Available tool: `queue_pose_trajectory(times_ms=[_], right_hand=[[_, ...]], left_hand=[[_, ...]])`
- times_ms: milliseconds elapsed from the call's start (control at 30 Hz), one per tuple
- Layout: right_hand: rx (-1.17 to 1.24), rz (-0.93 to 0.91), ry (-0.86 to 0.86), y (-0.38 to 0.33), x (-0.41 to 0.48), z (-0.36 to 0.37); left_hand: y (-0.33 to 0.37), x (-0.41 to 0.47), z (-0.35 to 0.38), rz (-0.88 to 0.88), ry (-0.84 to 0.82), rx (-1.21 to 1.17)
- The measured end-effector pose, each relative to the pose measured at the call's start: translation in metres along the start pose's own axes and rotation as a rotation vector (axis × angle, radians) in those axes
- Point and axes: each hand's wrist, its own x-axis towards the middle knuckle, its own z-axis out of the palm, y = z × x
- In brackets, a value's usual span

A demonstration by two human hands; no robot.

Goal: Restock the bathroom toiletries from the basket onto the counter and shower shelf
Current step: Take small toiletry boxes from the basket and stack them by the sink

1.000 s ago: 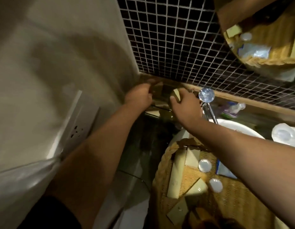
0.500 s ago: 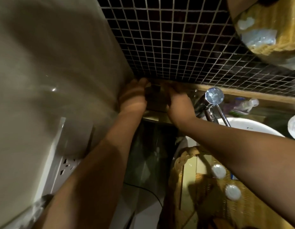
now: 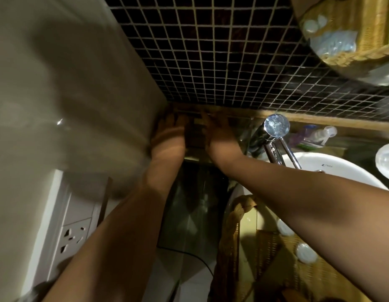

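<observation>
Two hands, left (image 3: 167, 138) and right (image 3: 220, 136), press either side of a dark box (image 3: 194, 134) in the desk's back corner; the grip is blurred. The wicker basket (image 3: 228, 236) sits near the sink (image 3: 341, 171).

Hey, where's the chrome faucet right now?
In the head view the chrome faucet is right of centre, at the back rim of the white sink, just right of the right hand and below the dark mosaic tile wall.
</observation>
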Motion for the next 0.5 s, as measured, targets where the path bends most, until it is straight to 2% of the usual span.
queue_pose_trajectory(times_ms=[100, 267, 500], right_hand=[[0.122, -0.018, -0.013, -0.003, -0.013, 0.000], [0.100, -0.039, -0.088, 0.001, -0.026, 0.001], [0.030, -0.028, -0.141, 0.007, -0.029, 0.003]], left_hand=[[0.000, -0.001, 0.006, 0.032, 0.093, -0.005], [-0.002, 0.003, 0.016, 0.041, 0.123, -0.136], [-0.001, -0.004, 0.027, 0.033, 0.085, 0.083]])
